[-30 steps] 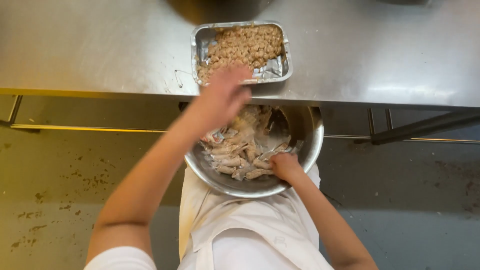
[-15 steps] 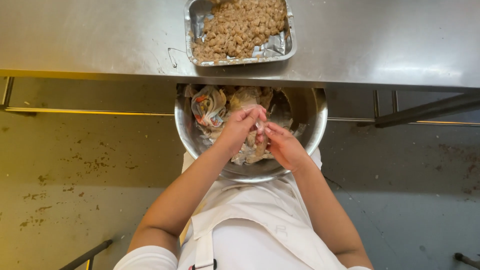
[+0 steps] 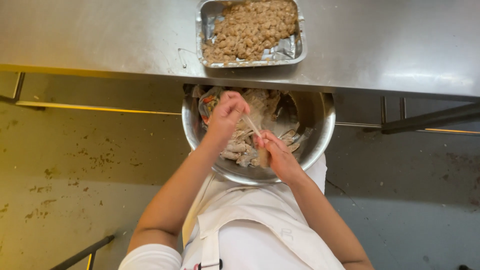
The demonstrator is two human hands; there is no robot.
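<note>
Pulling a thin pale strip (image 3: 251, 126) between left hand (image 3: 226, 116) and right hand (image 3: 276, 156), both pinched on it, over the steel bowl (image 3: 320, 130); foil tray (image 3: 295, 50) nearly full, many pieces (image 3: 237, 149) remain.

Person seen from above: both forearms bare to short white sleeves (image 3: 150, 255), left hand (image 3: 227, 117) and right hand (image 3: 280, 157) ungloved, torso covered by a white apron (image 3: 260, 230) with broad shoulder straps, a dark clip at the strap's lower edge.
</note>
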